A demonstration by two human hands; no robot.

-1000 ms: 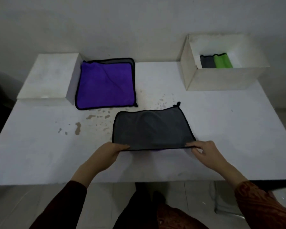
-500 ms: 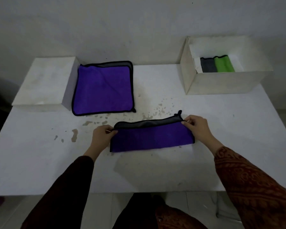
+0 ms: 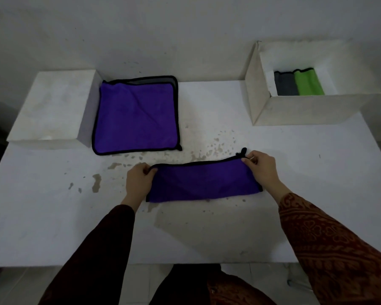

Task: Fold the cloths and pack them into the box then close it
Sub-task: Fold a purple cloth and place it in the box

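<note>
Left hand (image 3: 139, 180): we are pinching the far left corner of the folded cloth (image 3: 204, 183).
Right hand (image 3: 262, 167): we are pinching the far right corner, beside its black loop.
Folded cloth: lying as a purple strip on the table (image 3: 229, 234), near the front edge, between our hands.
Flat cloth (image 3: 136, 116): lying spread, purple side up, beside the lid (image 3: 51, 108).
Box (image 3: 299, 108): sitting open at the far right, holding a grey cloth (image 3: 286, 84) and a green cloth (image 3: 308, 83) side by side.
</note>
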